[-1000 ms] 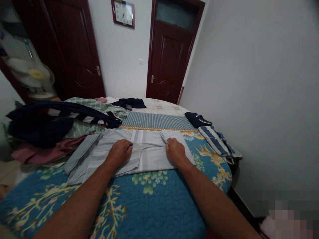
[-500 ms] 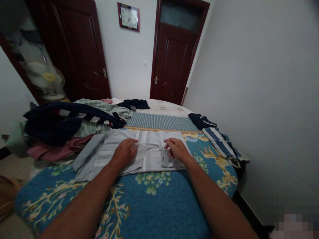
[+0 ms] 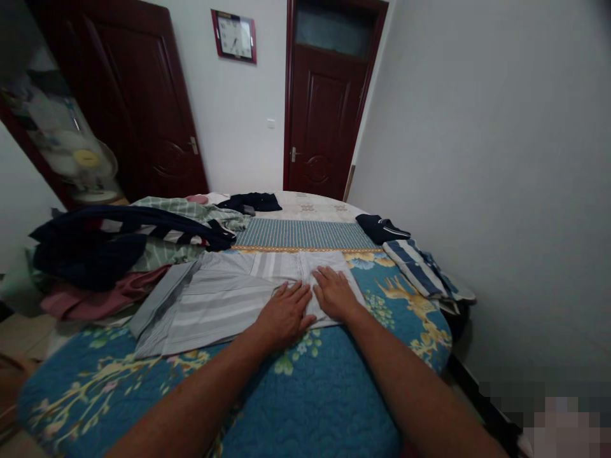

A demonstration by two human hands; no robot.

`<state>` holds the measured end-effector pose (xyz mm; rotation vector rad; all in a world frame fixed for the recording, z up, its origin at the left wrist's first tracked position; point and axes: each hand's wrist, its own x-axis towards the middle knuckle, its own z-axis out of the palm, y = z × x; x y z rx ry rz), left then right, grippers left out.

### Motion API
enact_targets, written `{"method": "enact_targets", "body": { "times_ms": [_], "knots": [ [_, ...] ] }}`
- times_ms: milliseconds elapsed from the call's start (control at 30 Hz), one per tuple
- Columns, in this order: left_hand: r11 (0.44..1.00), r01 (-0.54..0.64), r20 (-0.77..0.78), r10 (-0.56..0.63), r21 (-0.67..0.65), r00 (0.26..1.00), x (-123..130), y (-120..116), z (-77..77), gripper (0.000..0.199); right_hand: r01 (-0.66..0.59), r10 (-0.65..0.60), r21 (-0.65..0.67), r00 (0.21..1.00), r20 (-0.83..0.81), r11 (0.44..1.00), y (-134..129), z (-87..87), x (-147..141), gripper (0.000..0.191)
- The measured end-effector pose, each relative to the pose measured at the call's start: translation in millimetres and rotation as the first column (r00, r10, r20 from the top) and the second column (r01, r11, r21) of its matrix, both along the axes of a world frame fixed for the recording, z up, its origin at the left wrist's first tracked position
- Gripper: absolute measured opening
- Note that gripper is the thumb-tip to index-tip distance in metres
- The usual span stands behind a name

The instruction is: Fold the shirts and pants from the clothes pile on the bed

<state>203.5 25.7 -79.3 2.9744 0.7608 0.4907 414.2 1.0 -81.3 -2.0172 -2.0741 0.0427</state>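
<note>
A grey and white striped garment lies stretched across the blue floral cover, its right end folded over. My left hand rests flat on it right of the middle, fingers spread and palm down. Close beside it, my right hand lies on the folded right end with its fingers extended. Neither hand grips the cloth. Part of the garment's near edge is hidden under my left hand and wrist.
Dark blue, green checked and pink clothes are heaped at the left. Along the right edge lie a folded navy garment and a blue-white striped one. A striped mat lies beyond the garment.
My left hand has moved right along the garment and now lies flat. The fingers of my right hand, curled before, have stretched out onto the cloth. The view has shifted slightly.
</note>
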Motion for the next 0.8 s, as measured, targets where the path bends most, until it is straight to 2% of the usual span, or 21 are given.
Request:
{"method": "enact_targets", "body": {
  "times_ms": [133,267,400,500,633,800],
  "knots": [
    [1.0,0.009,-0.032,-0.009,-0.009,0.999,-10.7,2.1,-1.4,0.059,0.156,-0.156,0.013,0.988,-0.001,0.988,18.4,1.8,13.7,0.062],
    [0.999,0.015,-0.028,-0.016,-0.035,0.999,-14.2,2.7,1.7,0.057,0.28,-0.281,-0.017,0.96,-0.021,0.96,49.7,3.0,30.1,0.07],
    [0.998,0.004,-0.041,-0.006,-0.064,0.999,-14.7,0.1,5.8,0.052,0.336,-0.339,-0.069,0.94,-0.033,0.939,80.3,4.9,40.3,0.078],
    [0.996,-0.001,-0.047,-0.003,-0.088,0.999,-15.4,-1.6,8.7,0.049,0.351,-0.353,-0.063,0.935,-0.031,0.934,94.0,5.7,43.0,0.078],
    [0.994,0.005,-0.032,-0.008,-0.108,0.999,-16.1,-1.7,10.2,0.045,0.34,-0.34,-0.002,0.94,-0.033,0.94,95.2,4.9,42.3,0.075],
    [0.992,0.005,-0.022,-0.008,-0.13,1.0,-16.0,-1.2,11.3,0.043,0.372,-0.372,-0.013,0.927,-0.036,0.928,71.9,0.9,36.9,0.08]
  ]
}}
